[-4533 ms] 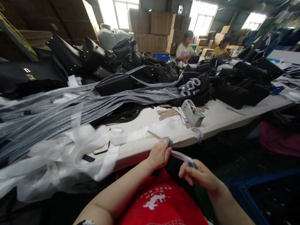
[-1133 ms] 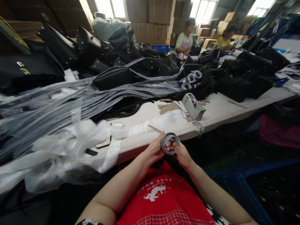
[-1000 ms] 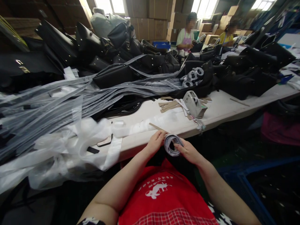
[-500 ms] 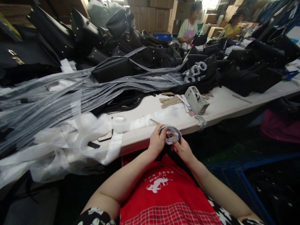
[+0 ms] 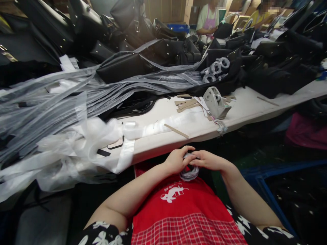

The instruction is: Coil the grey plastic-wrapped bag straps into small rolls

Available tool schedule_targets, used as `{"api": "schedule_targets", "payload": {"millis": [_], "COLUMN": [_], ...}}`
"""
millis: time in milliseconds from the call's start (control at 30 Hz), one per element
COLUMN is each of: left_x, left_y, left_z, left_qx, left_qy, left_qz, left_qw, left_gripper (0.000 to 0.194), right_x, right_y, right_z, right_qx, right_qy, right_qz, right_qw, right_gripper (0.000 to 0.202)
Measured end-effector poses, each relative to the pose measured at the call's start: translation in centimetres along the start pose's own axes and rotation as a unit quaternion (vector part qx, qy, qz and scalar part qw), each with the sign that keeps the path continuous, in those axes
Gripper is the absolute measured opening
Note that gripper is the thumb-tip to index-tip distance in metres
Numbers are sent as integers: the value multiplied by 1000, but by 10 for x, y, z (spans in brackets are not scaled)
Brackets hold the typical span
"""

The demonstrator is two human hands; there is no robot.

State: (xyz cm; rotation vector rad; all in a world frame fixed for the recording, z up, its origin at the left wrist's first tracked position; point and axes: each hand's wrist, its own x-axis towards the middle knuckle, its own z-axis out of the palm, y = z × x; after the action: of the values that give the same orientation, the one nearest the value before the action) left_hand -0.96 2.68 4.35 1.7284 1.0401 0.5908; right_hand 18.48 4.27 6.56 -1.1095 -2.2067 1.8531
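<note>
Close to the red apron (image 5: 187, 211), a strap rolled into a ring and wrapped in clear plastic (image 5: 189, 175) is held between both hands. My left hand (image 5: 177, 160) grips its upper left side with bent fingers. My right hand (image 5: 208, 160) closes on the top from the right, its fingers meeting those of the left. The hands partly cover the ring's upper edge. Just beyond them, a thin tan strip (image 5: 176, 130) lies on the white table (image 5: 158, 144). A grey tape dispenser (image 5: 216, 103) stands farther back, beside some tan and white strips (image 5: 187, 104).
Long plastic-sleeved straps (image 5: 112, 90) spread across the table's left. Several similar rolled rings (image 5: 215, 68) lie near black bags (image 5: 153, 56). Crumpled clear plastic (image 5: 68, 156) hangs over the front edge. A blue crate (image 5: 265, 175) stands low right. Two people work at the back.
Both hands have brought the rolled strap down toward the apron, and their fingers have moved over its top. The tan strip on the table now shows in full. The view has shifted slightly.
</note>
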Motion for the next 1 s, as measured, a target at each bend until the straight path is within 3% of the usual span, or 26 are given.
{"api": "schedule_targets", "payload": {"millis": [167, 233, 367, 433, 533, 600, 667, 733, 833, 900, 1000], "left_x": [-5, -6, -11, -17, -29, -37, -42, -45, -45, -45, -46], "left_y": [-15, -18, -16, -15, -21, -27, -32, -34, -32, -30, -30], "left_z": [10, 8, 0, 0, 4, 9, 12, 13, 14, 15, 16], "left_qx": [-120, -148, -152, -142, -135, -144, -153, -156, -171, -206, -264], "left_qy": [92, 78, -43, -74, -48, -17, 19, 46, 57, 44, 29], "left_qz": [-40, -52, -45, -40, -61, -78, -92, -103, -107, -120, -148], "left_qw": [988, 985, 986, 986, 988, 986, 984, 981, 978, 970, 952], "left_gripper": [36, 38, 37, 35, 33, 32, 32, 32, 33, 38, 46], "right_x": [3, 3, 6, 11, 19, 25, 35, 50, 80, 99, 116], "right_y": [12, 13, 12, 13, 15, 16, 16, 16, 21, 26, 31], "right_z": [12, 12, 14, 19, 26, 23, 11, -5, -22, -24, -20], "right_qx": [-26, -22, -28, -24, -17, -24, -27, -46, -165, -248, -297], "right_qy": [73, 74, 19, -12, -45, -34, 37, 174, 379, 434, 442], "right_qz": [30, 24, -7, -20, -26, -22, -18, -23, -29, -24, -30], "right_qw": [997, 997, 999, 999, 999, 999, 999, 983, 910, 866, 846], "right_gripper": [41, 40, 36, 34, 32, 32, 36, 36, 25, 22, 18]}}
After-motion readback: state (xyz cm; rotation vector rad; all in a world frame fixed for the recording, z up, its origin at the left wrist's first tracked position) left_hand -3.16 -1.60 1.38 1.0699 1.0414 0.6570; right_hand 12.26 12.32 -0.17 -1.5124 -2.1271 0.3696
